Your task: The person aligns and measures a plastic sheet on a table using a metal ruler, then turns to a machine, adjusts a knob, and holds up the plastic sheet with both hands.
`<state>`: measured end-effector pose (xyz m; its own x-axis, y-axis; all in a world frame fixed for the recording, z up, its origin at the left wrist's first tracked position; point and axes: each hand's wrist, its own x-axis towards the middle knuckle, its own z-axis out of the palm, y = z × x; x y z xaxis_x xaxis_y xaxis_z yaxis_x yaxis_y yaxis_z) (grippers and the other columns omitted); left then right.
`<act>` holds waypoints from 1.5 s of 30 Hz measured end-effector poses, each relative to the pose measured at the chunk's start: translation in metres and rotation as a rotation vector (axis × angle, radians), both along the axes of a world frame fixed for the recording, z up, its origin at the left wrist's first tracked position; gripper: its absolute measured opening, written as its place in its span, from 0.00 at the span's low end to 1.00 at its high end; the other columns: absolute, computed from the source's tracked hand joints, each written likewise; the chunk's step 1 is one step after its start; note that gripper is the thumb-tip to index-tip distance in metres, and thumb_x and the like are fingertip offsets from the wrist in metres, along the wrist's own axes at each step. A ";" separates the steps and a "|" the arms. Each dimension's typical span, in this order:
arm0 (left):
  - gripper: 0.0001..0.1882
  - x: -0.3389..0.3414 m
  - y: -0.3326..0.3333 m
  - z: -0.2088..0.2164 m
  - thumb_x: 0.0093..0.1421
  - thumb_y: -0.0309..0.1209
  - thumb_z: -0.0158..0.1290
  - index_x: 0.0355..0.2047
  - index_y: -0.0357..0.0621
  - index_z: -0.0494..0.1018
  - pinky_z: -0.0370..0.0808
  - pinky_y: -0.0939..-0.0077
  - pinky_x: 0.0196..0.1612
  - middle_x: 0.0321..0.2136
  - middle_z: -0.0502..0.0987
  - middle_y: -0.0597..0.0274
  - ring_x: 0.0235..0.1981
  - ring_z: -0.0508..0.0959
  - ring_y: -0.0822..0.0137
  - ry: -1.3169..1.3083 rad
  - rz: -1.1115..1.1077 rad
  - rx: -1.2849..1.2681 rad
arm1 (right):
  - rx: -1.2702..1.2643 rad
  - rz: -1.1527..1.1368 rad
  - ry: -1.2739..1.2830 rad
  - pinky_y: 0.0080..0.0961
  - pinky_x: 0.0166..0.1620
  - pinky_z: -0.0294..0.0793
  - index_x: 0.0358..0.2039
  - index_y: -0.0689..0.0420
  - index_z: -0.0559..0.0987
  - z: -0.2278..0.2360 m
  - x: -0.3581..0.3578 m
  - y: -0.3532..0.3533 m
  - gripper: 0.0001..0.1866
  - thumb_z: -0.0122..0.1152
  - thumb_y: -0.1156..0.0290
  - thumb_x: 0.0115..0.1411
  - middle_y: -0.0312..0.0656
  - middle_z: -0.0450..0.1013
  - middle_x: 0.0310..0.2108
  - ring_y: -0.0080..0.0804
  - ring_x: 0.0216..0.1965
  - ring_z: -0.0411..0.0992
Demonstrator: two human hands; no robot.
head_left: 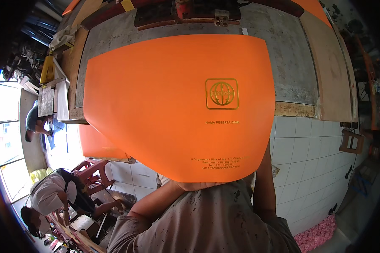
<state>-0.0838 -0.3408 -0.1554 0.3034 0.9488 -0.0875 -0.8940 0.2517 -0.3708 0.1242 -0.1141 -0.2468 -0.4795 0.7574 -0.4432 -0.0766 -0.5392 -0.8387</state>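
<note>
Orange sheet [177, 105], large and held up close, fills the middle of the view from 9 to 3 o'clock. Its top edge runs level just below the desk's [283, 63] far fittings, its two side edges curve inward going down, and its bottom edge sits at 6 o'clock against the person's chest. A gold emblem and lines of gold print show on its right half.

Left hand [196, 184] meets the sheet at the bottom edge; only a strip of fingers shows beneath the paper, so this grip seems closed on the edge, though how tightly cannot be told. The right forearm rises at 5 o'clock and passes behind the sheet's lower right corner; the right hand is hidden there and its grip cannot be told.

Behind the sheet, the grey desk spreads from 11 to 2 o'clock, its near edge showing as a worn wooden strip at 3 o'clock. A pale board [329, 71] leans along its right side. White floor tiles [308, 160] lie open from 3 to 5 o'clock, with pink scraps [318, 236] at 5. More orange sheets [98, 143] stack at 8 o'clock beside a red stool [95, 170]. Two other people [50, 194] bend over work at 7 to 9 o'clock.
</note>
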 end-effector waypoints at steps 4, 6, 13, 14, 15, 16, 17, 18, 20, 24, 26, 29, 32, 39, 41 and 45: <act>0.39 -0.003 0.007 0.009 0.71 0.53 0.43 0.68 0.32 0.56 0.71 0.63 0.62 0.63 0.64 0.39 0.63 0.67 0.47 0.158 0.139 0.191 | -0.222 -0.144 0.242 0.34 0.56 0.76 0.66 0.66 0.66 0.059 0.004 -0.021 0.40 0.39 0.40 0.74 0.47 0.72 0.59 0.41 0.55 0.76; 0.38 -0.005 0.004 0.009 0.71 0.53 0.44 0.67 0.32 0.57 0.72 0.63 0.61 0.63 0.64 0.39 0.62 0.67 0.46 0.152 0.107 0.145 | -0.049 0.000 0.290 0.32 0.58 0.74 0.64 0.67 0.67 0.087 0.005 -0.023 0.40 0.44 0.40 0.73 0.47 0.72 0.58 0.39 0.54 0.75; 0.33 -0.015 0.000 0.011 0.72 0.47 0.46 0.67 0.33 0.59 0.71 0.61 0.62 0.64 0.65 0.38 0.62 0.68 0.45 0.084 0.000 -0.039 | 0.249 0.178 0.033 0.27 0.54 0.75 0.56 0.69 0.73 0.137 0.013 -0.026 0.24 0.67 0.70 0.64 0.44 0.79 0.48 0.28 0.49 0.77; 0.32 -0.018 -0.002 0.011 0.72 0.44 0.47 0.67 0.33 0.59 0.70 0.60 0.64 0.64 0.65 0.38 0.63 0.68 0.44 0.091 0.040 0.010 | 0.249 0.178 0.034 0.27 0.54 0.75 0.56 0.69 0.73 0.142 0.012 -0.027 0.24 0.67 0.70 0.64 0.44 0.79 0.48 0.28 0.49 0.77; 0.32 -0.023 -0.012 0.000 0.72 0.44 0.47 0.67 0.33 0.59 0.70 0.60 0.64 0.64 0.65 0.38 0.63 0.68 0.44 0.093 0.041 0.010 | 0.247 0.164 0.046 0.26 0.53 0.75 0.56 0.69 0.73 0.145 0.010 -0.027 0.23 0.65 0.74 0.63 0.44 0.79 0.46 0.28 0.48 0.77; 0.32 -0.030 -0.021 -0.011 0.72 0.44 0.47 0.67 0.33 0.59 0.70 0.60 0.64 0.64 0.66 0.38 0.63 0.68 0.45 0.114 0.057 0.004 | 0.248 0.150 0.059 0.26 0.52 0.76 0.56 0.69 0.73 0.149 0.009 -0.027 0.22 0.63 0.77 0.62 0.43 0.79 0.45 0.27 0.47 0.78; 0.32 -0.041 -0.031 -0.019 0.71 0.44 0.48 0.67 0.33 0.59 0.70 0.60 0.64 0.64 0.66 0.39 0.63 0.69 0.45 0.151 0.087 -0.010 | 0.252 0.147 0.057 0.26 0.52 0.76 0.56 0.69 0.73 0.152 0.010 -0.027 0.22 0.63 0.77 0.62 0.43 0.79 0.45 0.27 0.47 0.78; 0.32 -0.053 -0.042 -0.026 0.71 0.44 0.48 0.67 0.33 0.59 0.70 0.60 0.64 0.64 0.66 0.39 0.63 0.69 0.46 0.195 0.126 -0.030 | 0.254 0.157 0.045 0.26 0.53 0.75 0.56 0.69 0.73 0.155 0.010 -0.026 0.23 0.64 0.77 0.61 0.43 0.79 0.47 0.28 0.48 0.77; 0.32 -0.085 -0.067 -0.032 0.71 0.43 0.49 0.67 0.34 0.60 0.70 0.60 0.64 0.64 0.67 0.40 0.63 0.69 0.47 0.311 0.233 -0.058 | 0.258 0.165 0.035 0.27 0.54 0.74 0.57 0.69 0.73 0.162 0.008 -0.025 0.24 0.65 0.76 0.61 0.44 0.78 0.48 0.28 0.50 0.76; 0.32 -0.147 -0.129 -0.023 0.71 0.42 0.50 0.67 0.34 0.60 0.70 0.60 0.64 0.63 0.67 0.42 0.63 0.70 0.49 0.563 0.480 -0.054 | 0.277 0.229 0.113 0.28 0.57 0.71 0.62 0.70 0.67 0.156 0.016 -0.012 0.36 0.69 0.70 0.57 0.45 0.74 0.54 0.29 0.55 0.73; 0.32 -0.173 -0.152 -0.016 0.71 0.42 0.51 0.67 0.34 0.60 0.69 0.60 0.64 0.63 0.68 0.43 0.63 0.70 0.50 0.682 0.581 -0.024 | 0.324 0.266 0.113 0.29 0.58 0.70 0.65 0.70 0.65 0.154 0.018 -0.005 0.40 0.71 0.67 0.56 0.46 0.73 0.55 0.29 0.57 0.72; 0.32 -0.204 -0.178 -0.002 0.70 0.41 0.52 0.68 0.34 0.60 0.69 0.60 0.64 0.63 0.69 0.45 0.63 0.70 0.52 0.839 0.698 0.030 | 0.136 0.190 0.341 0.29 0.58 0.72 0.67 0.69 0.63 0.174 -0.008 0.005 0.45 0.74 0.62 0.56 0.43 0.74 0.54 0.30 0.57 0.72; 0.32 -0.233 -0.195 0.015 0.70 0.41 0.53 0.68 0.34 0.60 0.69 0.60 0.64 0.63 0.69 0.46 0.63 0.71 0.53 0.986 0.775 0.089 | 0.174 0.186 0.199 0.27 0.56 0.73 0.66 0.68 0.65 0.197 -0.032 -0.001 0.40 0.72 0.64 0.58 0.42 0.75 0.52 0.27 0.54 0.74; 0.33 -0.298 -0.199 0.064 0.69 0.39 0.55 0.68 0.34 0.60 0.69 0.60 0.65 0.62 0.71 0.50 0.63 0.72 0.57 1.379 0.799 0.122 | 0.477 0.340 0.323 0.23 0.55 0.70 0.59 0.63 0.73 0.207 -0.017 0.030 0.25 0.65 0.72 0.62 0.37 0.76 0.51 0.24 0.52 0.73; 0.33 -0.308 -0.186 0.086 0.69 0.39 0.56 0.68 0.34 0.61 0.68 0.59 0.65 0.62 0.71 0.51 0.63 0.72 0.58 1.530 0.746 0.098 | 0.510 0.282 0.311 0.23 0.56 0.70 0.58 0.63 0.73 0.231 -0.022 0.029 0.24 0.64 0.72 0.62 0.37 0.76 0.51 0.23 0.52 0.72; 0.33 -0.300 -0.150 0.162 0.68 0.40 0.57 0.68 0.35 0.62 0.69 0.63 0.63 0.61 0.73 0.54 0.62 0.73 0.61 1.836 0.712 -0.099 | 0.718 0.130 0.295 0.24 0.58 0.68 0.58 0.63 0.74 0.285 -0.040 0.037 0.22 0.64 0.69 0.65 0.37 0.76 0.51 0.24 0.54 0.72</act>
